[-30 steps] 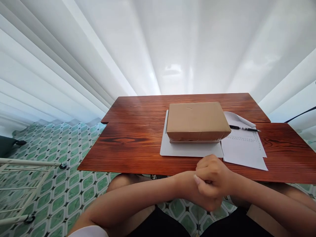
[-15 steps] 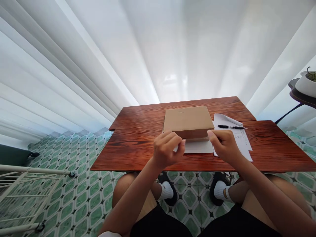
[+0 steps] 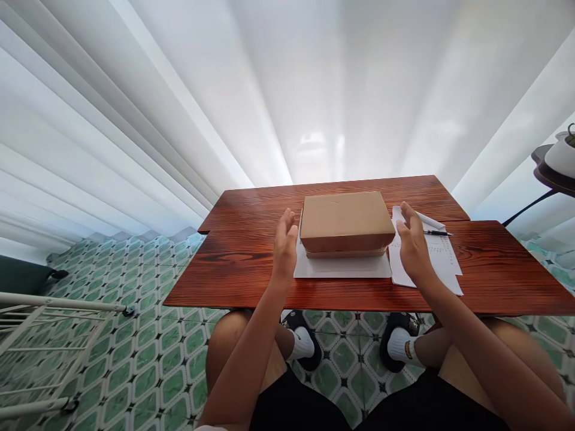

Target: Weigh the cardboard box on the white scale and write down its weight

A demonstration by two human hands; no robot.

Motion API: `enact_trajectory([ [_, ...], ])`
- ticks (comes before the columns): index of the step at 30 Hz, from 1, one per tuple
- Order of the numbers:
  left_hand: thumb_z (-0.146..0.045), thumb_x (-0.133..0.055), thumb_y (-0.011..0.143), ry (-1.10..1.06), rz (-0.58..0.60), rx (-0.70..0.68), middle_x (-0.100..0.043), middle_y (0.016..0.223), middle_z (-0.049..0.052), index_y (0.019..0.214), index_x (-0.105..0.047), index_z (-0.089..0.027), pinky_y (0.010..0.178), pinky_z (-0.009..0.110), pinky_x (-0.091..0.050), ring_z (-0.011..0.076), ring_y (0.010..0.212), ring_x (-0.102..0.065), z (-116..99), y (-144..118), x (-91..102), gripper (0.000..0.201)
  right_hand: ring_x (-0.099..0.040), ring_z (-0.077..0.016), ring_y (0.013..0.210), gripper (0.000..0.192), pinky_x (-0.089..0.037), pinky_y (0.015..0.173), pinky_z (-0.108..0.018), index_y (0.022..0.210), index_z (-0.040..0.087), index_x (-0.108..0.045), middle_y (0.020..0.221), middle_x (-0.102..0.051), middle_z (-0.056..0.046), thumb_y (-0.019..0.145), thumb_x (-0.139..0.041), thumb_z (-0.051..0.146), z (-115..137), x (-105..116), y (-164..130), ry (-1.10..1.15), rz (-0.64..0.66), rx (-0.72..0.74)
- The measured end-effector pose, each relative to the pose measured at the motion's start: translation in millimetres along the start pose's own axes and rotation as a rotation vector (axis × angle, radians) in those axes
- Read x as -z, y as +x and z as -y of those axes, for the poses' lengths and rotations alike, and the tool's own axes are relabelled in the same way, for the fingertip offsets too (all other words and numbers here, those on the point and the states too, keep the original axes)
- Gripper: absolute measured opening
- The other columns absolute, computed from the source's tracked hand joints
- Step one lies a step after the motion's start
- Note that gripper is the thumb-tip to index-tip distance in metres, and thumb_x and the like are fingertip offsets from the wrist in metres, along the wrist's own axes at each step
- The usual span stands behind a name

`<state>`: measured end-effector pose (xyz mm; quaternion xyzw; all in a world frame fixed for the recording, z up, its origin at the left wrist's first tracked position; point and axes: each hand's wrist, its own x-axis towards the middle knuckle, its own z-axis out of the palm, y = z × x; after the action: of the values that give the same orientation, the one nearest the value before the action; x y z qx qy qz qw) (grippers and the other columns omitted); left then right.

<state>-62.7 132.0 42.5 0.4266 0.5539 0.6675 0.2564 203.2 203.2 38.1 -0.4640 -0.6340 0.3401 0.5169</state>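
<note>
A brown cardboard box (image 3: pixel 345 218) with its lid down sits on a white sheet of paper (image 3: pixel 344 269) in the middle of the wooden table. My left hand (image 3: pixel 285 244) is upright just left of the box, fingers stretched out and palm toward it. On the other side, my right hand (image 3: pixel 412 242) is held the same way, its palm facing the box's right side. A narrow gap shows between each hand and the box. Neither hand holds anything.
Handwritten papers (image 3: pixel 442 254) lie right of the box, partly behind my right hand, with a black pen (image 3: pixel 436 233) on them. A white curtain (image 3: pixel 269 90) hangs behind the table (image 3: pixel 233 251). A white rack (image 3: pixel 58 308) stands at left; a white plant pot (image 3: pixel 561 157) is at far right.
Both hands were curled in front of the box's near edge. They have moved apart to its two sides, and their fingers have straightened.
</note>
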Motion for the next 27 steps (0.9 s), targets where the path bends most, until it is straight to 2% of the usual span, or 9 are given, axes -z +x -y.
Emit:
enact_trajectory([
  [4,-0.043,-0.052,0.098,-0.059,0.052,0.166,-0.035,0.164,0.007,0.156,-0.039,-0.021,0.126,0.035,-0.028,0.0229,0.153,-0.031,6,1,-4.9,0.063,-0.027,-0.0265,0.155,0.063,-0.018,0.130,-0.049,0.159,0.026,-0.036,0.165,-0.034,-0.007,0.104,-0.041,0.057,-14,-8,-6,0.113,0.020,-0.159],
  [7,-0.044,-0.051,0.099,-0.086,0.090,0.238,-0.031,0.166,0.005,0.159,-0.034,-0.021,0.127,0.035,-0.026,0.0227,0.155,-0.027,7,-1,-9.3,0.067,-0.024,-0.0247,0.156,0.063,-0.017,0.131,-0.048,0.159,0.028,-0.036,0.167,-0.031,-0.004,0.105,-0.039,0.060,-19,-16,-8,0.155,0.051,-0.176],
  [9,-0.045,-0.052,0.099,-0.079,0.110,0.245,-0.029,0.167,0.003,0.160,-0.034,-0.022,0.127,0.034,-0.025,0.0228,0.155,-0.026,8,-3,-11.1,0.067,-0.024,-0.0241,0.156,0.059,-0.018,0.131,-0.048,0.158,0.031,-0.039,0.166,-0.033,-0.002,0.106,-0.036,0.060,-19,-20,-10,0.145,0.064,-0.152],
  [15,-0.051,-0.045,0.103,-0.028,0.165,0.204,-0.037,0.163,-0.001,0.159,-0.038,-0.027,0.128,0.032,-0.025,0.0210,0.154,-0.028,10,-9,-12.5,0.061,-0.031,-0.0258,0.153,0.056,-0.023,0.129,-0.051,0.154,0.033,-0.045,0.159,-0.045,-0.001,0.107,-0.034,0.061,-19,-22,-12,0.102,0.056,-0.124],
  [20,-0.051,-0.041,0.104,-0.022,0.173,0.194,-0.028,0.167,-0.002,0.162,-0.031,-0.024,0.128,0.027,-0.020,0.0180,0.156,-0.022,12,-13,-16.8,0.065,-0.039,-0.0275,0.149,0.054,-0.032,0.125,-0.052,0.151,0.032,-0.050,0.152,-0.053,-0.003,0.106,-0.036,0.060,-30,-22,-9,0.099,0.013,-0.058],
  [27,-0.053,-0.037,0.106,-0.040,0.195,0.208,-0.022,0.169,-0.003,0.164,-0.025,-0.025,0.129,0.029,-0.017,0.0178,0.157,-0.018,10,-14,-19.6,0.066,-0.047,-0.0326,0.142,0.051,-0.043,0.117,-0.056,0.143,0.030,-0.058,0.143,-0.060,-0.007,0.104,-0.036,0.056,-33,-23,-4,0.074,-0.018,0.013],
])
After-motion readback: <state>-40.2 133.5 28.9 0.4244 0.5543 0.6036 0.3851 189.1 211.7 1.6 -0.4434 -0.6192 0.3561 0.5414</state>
